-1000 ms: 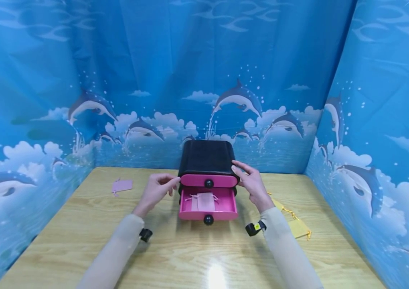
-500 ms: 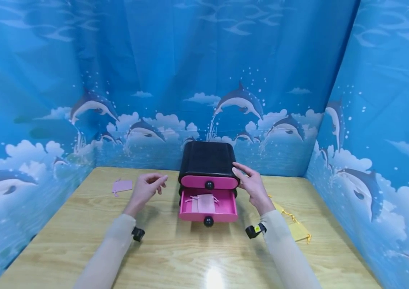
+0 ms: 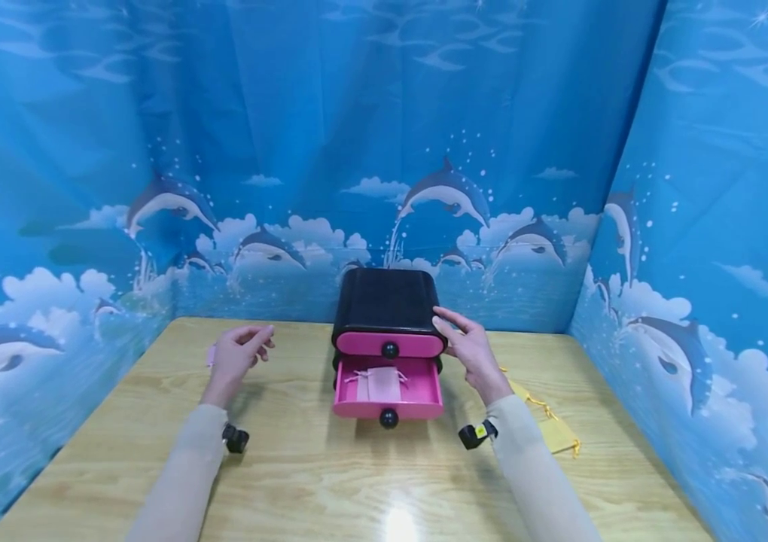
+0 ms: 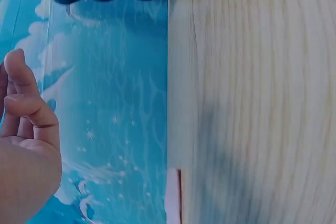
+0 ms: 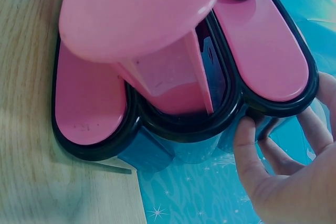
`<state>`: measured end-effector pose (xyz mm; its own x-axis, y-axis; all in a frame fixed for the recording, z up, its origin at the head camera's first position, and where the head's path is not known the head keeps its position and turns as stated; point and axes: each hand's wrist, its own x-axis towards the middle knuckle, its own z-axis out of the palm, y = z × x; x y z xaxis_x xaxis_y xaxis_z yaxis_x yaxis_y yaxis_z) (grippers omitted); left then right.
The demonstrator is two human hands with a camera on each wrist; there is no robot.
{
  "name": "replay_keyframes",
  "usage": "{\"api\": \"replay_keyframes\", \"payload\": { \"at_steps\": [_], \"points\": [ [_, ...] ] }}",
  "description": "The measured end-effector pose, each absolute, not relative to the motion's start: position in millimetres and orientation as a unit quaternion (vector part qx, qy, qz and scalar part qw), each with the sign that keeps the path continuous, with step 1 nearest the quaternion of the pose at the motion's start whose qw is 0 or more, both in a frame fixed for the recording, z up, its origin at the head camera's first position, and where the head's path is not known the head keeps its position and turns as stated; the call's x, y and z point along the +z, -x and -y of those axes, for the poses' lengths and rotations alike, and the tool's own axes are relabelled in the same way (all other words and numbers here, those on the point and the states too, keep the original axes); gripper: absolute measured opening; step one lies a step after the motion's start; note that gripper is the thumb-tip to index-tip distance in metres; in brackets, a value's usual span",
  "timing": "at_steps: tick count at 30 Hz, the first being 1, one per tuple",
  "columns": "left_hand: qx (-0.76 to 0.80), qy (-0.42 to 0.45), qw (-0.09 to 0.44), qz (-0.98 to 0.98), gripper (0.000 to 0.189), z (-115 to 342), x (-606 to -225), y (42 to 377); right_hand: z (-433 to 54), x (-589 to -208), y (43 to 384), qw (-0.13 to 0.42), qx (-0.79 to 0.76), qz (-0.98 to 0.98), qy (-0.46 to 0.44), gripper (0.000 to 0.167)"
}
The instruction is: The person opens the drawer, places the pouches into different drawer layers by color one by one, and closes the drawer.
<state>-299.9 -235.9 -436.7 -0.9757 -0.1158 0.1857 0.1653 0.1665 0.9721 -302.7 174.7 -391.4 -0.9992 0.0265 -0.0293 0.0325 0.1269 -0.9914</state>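
A black cabinet with pink drawers stands at the back middle of the table. Its middle drawer is pulled out; the top drawer and the bottom one are closed. Inside the pulled-out drawer lie pale pink drawstring pouches. My right hand grips the upper right side of the cabinet, thumb and fingers spread around its top tier. Away to the left, my left hand is in the air holding nothing, fingers loosely curled. It mostly hides a pink pouch on the table.
Yellow drawstring pouches lie on the table at the right, partly behind the right forearm. Blue dolphin-print curtains enclose the back and sides of the wooden table. Round black knobs stick out from the drawer fronts.
My left hand has left the cabinet's left side and moved left to the pink pouch. My right hand stays at the cabinet, and the middle drawer remains out.
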Motion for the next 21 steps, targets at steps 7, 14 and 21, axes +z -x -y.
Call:
{"api": "replay_keyframes", "payload": {
  "at_steps": [7,14,21],
  "points": [
    [-0.701,-0.011,0.104,0.705,0.012,250,-424,289,-173,-391,302,0.008,-0.659,-0.752,-0.025,0.046],
    [-0.708,-0.032,0.101,0.698,0.009,271,-439,304,-173,-391,301,0.007,-0.660,-0.751,-0.024,0.045],
    [-0.665,-0.025,0.084,0.742,0.016,288,-448,311,-175,-390,302,0.003,-0.663,-0.749,-0.018,0.048]
  ]
}}
